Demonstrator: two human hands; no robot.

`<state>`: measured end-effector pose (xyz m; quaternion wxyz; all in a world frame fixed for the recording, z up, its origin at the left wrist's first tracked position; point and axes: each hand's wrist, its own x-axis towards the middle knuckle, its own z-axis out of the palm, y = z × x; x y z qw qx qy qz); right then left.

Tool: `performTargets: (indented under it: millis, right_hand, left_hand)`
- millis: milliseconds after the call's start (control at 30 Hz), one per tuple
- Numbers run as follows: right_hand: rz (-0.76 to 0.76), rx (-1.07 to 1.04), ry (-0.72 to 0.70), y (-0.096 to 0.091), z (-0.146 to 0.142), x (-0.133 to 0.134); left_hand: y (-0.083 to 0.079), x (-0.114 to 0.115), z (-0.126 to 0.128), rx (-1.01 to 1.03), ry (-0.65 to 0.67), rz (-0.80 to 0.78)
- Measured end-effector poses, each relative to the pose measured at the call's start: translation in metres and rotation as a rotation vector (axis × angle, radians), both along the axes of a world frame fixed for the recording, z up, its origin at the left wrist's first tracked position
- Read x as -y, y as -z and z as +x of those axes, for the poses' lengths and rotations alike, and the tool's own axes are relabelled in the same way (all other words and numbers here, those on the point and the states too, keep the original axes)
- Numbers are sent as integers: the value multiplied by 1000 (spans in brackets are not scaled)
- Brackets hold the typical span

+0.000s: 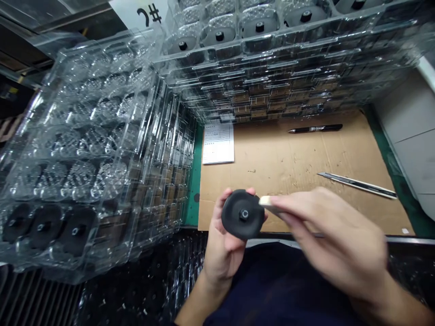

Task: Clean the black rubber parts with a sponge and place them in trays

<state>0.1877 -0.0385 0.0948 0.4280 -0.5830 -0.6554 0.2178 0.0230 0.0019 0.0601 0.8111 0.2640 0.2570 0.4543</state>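
Observation:
My left hand (222, 253) is closed round a black, rounded disc with a short central stem (242, 214), its stem side facing up toward me. My right hand (329, 235), smeared by motion, pinches a cream-tipped tool (266, 200) whose kind I cannot make out. The tip sits at the disc's right rim; whether it touches is unclear. Most of this tool is hidden behind my fingers. Three similar black discs (76, 228) lie in the front row of a clear plastic tray (112, 181) on the left.
Stacked clear trays (288, 68) stand along the back, with black discs in the top one. On the cardboard sheet (265, 158) lie a printed paper pad (218, 151), a black pen (316, 128) and a utility knife (360, 184). A white panel (408, 122) borders the right side.

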Motion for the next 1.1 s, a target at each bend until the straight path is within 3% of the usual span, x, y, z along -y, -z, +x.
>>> performTargets:
  millis: [167,300,467,600,733,900,1033,1100]
  right_hand:
    - [49,5,-229,-1,-12,-8]
    - [72,21,-123,5,-10,-7]
    - [7,-73,-214,7,-10,-7]
    - [33,-42,-83,8,-10,-9]
    - [-24,-109,-211,7,-11,-7]
    - [0,-80,-83,6,-8,-10]
    - [-59,-122,-232,4,-9,-8]
    - [-69,-140,-214,4,-9,-9]
  left_hand:
    - [-1,5,2,-79,-96,113]
    - [0,5,-1,-93,-147,124]
    - [3,4,-1,-81,-73,83]
    - [4,3,-2,-124,-111,102]
    - [4,2,-3,-68,-39,67]
    - [3,0,0,-96,-106,100]
    - [3,0,1,-63,-58,61]
    - [3,1,0,-80,-74,58]
